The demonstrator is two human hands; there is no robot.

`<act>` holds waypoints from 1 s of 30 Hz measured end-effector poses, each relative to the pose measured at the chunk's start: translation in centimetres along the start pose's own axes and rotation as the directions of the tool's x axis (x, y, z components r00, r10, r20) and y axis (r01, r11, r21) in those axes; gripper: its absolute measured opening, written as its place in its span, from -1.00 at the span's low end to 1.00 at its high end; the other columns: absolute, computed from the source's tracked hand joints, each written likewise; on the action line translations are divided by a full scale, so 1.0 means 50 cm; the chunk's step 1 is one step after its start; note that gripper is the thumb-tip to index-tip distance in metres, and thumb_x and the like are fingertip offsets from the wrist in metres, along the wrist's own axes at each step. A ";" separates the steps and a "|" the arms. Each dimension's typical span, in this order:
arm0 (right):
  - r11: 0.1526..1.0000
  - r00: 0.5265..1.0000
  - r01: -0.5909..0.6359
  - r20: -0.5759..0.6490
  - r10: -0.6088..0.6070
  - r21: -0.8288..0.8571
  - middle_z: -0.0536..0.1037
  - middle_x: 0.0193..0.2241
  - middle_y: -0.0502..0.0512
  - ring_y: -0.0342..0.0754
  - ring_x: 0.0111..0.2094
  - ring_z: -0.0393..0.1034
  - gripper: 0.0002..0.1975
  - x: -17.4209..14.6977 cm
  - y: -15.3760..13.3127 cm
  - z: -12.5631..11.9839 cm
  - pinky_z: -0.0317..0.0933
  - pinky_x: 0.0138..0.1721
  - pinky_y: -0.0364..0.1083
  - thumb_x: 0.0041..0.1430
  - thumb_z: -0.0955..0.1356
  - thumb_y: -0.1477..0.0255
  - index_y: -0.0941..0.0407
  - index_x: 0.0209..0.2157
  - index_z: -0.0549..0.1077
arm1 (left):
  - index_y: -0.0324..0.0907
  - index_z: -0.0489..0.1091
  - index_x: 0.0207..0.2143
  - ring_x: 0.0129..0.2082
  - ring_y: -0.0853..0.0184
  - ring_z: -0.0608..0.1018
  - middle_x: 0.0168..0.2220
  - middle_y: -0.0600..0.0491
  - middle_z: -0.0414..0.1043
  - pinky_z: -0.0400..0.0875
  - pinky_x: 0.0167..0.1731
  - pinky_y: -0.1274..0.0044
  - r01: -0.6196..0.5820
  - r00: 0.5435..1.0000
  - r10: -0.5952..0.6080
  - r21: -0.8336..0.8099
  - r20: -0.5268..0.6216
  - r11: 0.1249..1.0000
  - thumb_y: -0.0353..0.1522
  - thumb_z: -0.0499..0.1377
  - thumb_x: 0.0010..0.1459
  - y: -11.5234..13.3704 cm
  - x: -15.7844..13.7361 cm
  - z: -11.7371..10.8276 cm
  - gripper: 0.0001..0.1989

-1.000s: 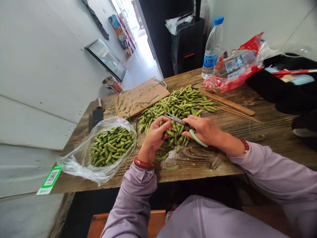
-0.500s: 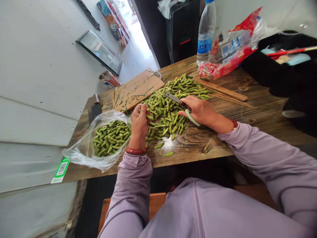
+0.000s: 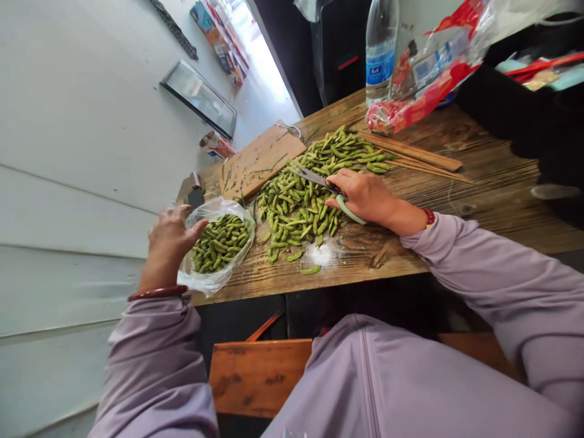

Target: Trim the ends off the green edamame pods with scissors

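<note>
My left hand [image 3: 170, 242] is at the left rim of a clear plastic bag [image 3: 214, 283], its thumb stretched out over the opening and apart from the fingers. It looks to be touching the bag from outside; the far fingertips are partly hidden. Inside the bag lie many green soybean pods [image 3: 221, 243]. A pair of scissors [image 3: 312, 176] with pale green handles is in my right hand [image 3: 365, 196], blades pointing left above a loose heap of soybean pods [image 3: 296, 210] on the wooden table [image 3: 401, 252]. The blades look nearly closed.
Behind the heap lies a wooden cutting board [image 3: 262, 159] with green scraps. Wooden sticks [image 3: 415, 152] lie to the right of it. A water bottle [image 3: 379, 67] and a red plastic wrapper [image 3: 424, 109] stand at the back. A wooden bench [image 3: 260, 377] is below the table edge.
My left hand has left the heap and moved left to the bag's outer side. The bag's left part is now drawn in. The right hand still holds the scissors over the heap.
</note>
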State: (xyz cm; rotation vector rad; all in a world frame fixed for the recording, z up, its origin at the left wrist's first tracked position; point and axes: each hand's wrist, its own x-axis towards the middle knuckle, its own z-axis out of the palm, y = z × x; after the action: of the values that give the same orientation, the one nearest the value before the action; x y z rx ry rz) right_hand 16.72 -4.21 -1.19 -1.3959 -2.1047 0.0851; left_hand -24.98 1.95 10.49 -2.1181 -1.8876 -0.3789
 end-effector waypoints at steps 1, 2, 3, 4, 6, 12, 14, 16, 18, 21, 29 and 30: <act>1.000 1.000 -0.001 -0.001 0.001 0.001 0.55 -0.07 0.26 0.14 -0.15 0.47 -0.63 0.000 0.001 0.000 0.23 -0.25 -0.03 0.28 0.38 0.26 0.18 0.03 0.46 | -0.18 0.45 -0.21 -0.22 0.20 0.44 -0.31 0.02 0.40 0.36 -0.07 0.34 -0.025 1.000 0.024 0.076 0.014 0.997 -0.29 0.36 0.05 0.005 -0.003 -0.004 -0.73; 1.000 1.000 -0.003 -0.002 0.003 0.005 0.54 -0.07 0.27 0.14 -0.14 0.47 -0.63 0.001 0.001 0.000 0.23 -0.24 -0.03 0.28 0.38 0.26 0.18 0.02 0.46 | -0.18 0.47 -0.17 -0.21 0.21 0.45 -0.26 0.00 0.44 0.37 -0.06 0.34 -0.050 0.999 0.049 0.127 0.013 0.991 -0.29 0.34 0.07 0.020 -0.007 -0.005 -0.72; 1.000 1.000 -0.004 -0.002 0.004 0.009 0.54 -0.07 0.27 0.15 -0.14 0.47 -0.63 0.001 0.001 0.000 0.23 -0.24 -0.02 0.28 0.38 0.26 0.18 0.02 0.46 | -0.19 0.49 -0.13 -0.24 0.25 0.46 -0.22 -0.02 0.46 0.38 -0.07 0.36 -0.094 0.995 0.093 0.120 0.021 0.988 -0.29 0.29 0.13 0.043 -0.012 -0.005 -0.74; 1.000 1.000 -0.006 -0.001 0.006 0.014 0.54 -0.06 0.28 0.15 -0.14 0.47 -0.63 0.001 0.001 0.000 0.23 -0.24 -0.02 0.29 0.38 0.26 0.18 0.03 0.46 | -0.20 0.50 -0.14 -0.26 0.27 0.48 -0.23 -0.02 0.48 0.39 -0.07 0.38 -0.148 0.989 0.146 0.072 0.034 0.986 -0.29 0.23 0.19 0.073 -0.019 -0.003 -0.77; 1.000 1.000 -0.011 0.005 0.011 0.017 0.54 -0.06 0.28 0.15 -0.14 0.47 -0.63 0.001 0.000 -0.002 0.23 -0.25 -0.03 0.29 0.38 0.26 0.18 0.04 0.46 | -0.18 0.53 -0.18 -0.25 0.25 0.50 -0.22 -0.03 0.50 0.40 -0.09 0.39 -0.273 0.956 0.277 -0.052 0.101 0.961 -0.26 0.16 0.24 0.147 -0.037 0.007 -0.78; 1.000 1.000 -0.020 0.007 0.020 0.017 0.55 -0.06 0.27 0.14 -0.13 0.47 -0.64 0.003 -0.004 -0.009 0.23 -0.24 -0.03 0.28 0.39 0.28 0.18 0.03 0.46 | -0.17 0.50 -0.07 -0.23 0.20 0.54 -0.14 -0.09 0.45 0.40 -0.18 0.41 -0.460 0.792 0.497 -0.189 0.355 0.867 -0.13 0.22 0.22 0.334 -0.109 0.054 -0.65; 0.999 1.000 -0.019 0.006 0.019 0.027 0.54 -0.05 0.27 0.13 -0.13 0.47 -0.64 0.004 -0.005 -0.010 0.22 -0.24 -0.03 0.29 0.39 0.29 0.18 0.04 0.45 | -0.18 0.49 -0.06 -0.23 0.18 0.54 -0.11 -0.10 0.41 0.40 -0.19 0.41 -0.444 0.783 0.473 -0.169 0.404 0.880 -0.15 0.26 0.18 0.358 -0.118 0.073 -0.63; 0.999 1.000 -0.019 0.006 0.019 0.036 0.54 -0.04 0.27 0.13 -0.13 0.47 -0.63 0.004 -0.006 -0.011 0.21 -0.24 -0.04 0.29 0.39 0.28 0.18 0.05 0.45 | -0.20 0.49 -0.17 -0.24 0.20 0.53 -0.15 -0.10 0.40 0.39 -0.20 0.42 -0.415 0.785 0.456 -0.191 0.419 0.890 -0.23 0.24 0.21 0.368 -0.112 0.097 -0.76; 0.999 1.000 -0.011 0.012 0.011 0.042 0.55 -0.03 0.26 0.13 -0.11 0.47 -0.62 0.003 -0.007 -0.011 0.22 -0.23 -0.04 0.29 0.40 0.28 0.18 0.06 0.45 | -0.20 0.48 -0.30 -0.26 0.22 0.51 -0.23 -0.07 0.39 0.37 -0.20 0.42 -0.386 0.789 0.474 -0.284 0.392 0.878 -0.32 0.21 0.22 0.374 -0.093 0.122 -0.88; 0.999 1.000 -0.010 0.017 0.010 0.041 0.55 -0.03 0.26 0.13 -0.09 0.47 -0.64 0.003 -0.006 -0.008 0.24 -0.21 -0.04 0.29 0.40 0.29 0.19 0.04 0.46 | -0.19 0.44 -0.40 -0.31 0.26 0.45 -0.35 0.00 0.38 0.34 -0.22 0.44 -0.346 0.801 0.508 -0.447 0.317 0.825 -0.37 0.24 0.15 0.391 -0.060 0.156 -0.91; 0.991 0.994 -0.016 -0.106 0.030 0.134 0.57 -0.12 0.25 0.15 -0.11 0.48 -0.63 0.010 0.019 0.012 0.31 -0.16 0.00 0.21 0.46 0.31 0.19 0.00 0.48 | -0.20 0.37 -0.41 -0.61 0.48 0.27 -0.57 0.18 0.28 0.12 -0.56 0.60 0.169 0.909 0.245 -0.834 0.338 0.525 -0.30 0.27 0.06 0.430 -0.042 0.178 -0.83; 0.989 0.992 -0.010 -0.126 0.029 0.149 0.57 -0.13 0.24 0.15 -0.12 0.47 -0.63 0.011 0.022 0.015 0.32 -0.15 0.01 0.21 0.46 0.32 0.19 -0.01 0.48 | -0.19 0.37 -0.40 -0.64 0.51 0.24 -0.58 0.19 0.28 0.08 -0.61 0.62 0.268 0.901 0.209 -0.868 0.379 0.418 -0.27 0.28 0.06 0.425 -0.041 0.178 -0.80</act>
State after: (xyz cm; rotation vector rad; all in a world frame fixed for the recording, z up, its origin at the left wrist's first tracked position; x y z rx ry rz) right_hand 17.09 -3.06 -1.95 -1.2994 -1.9388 0.1521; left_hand -3.98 1.11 0.78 -3.0658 -2.2466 -1.3325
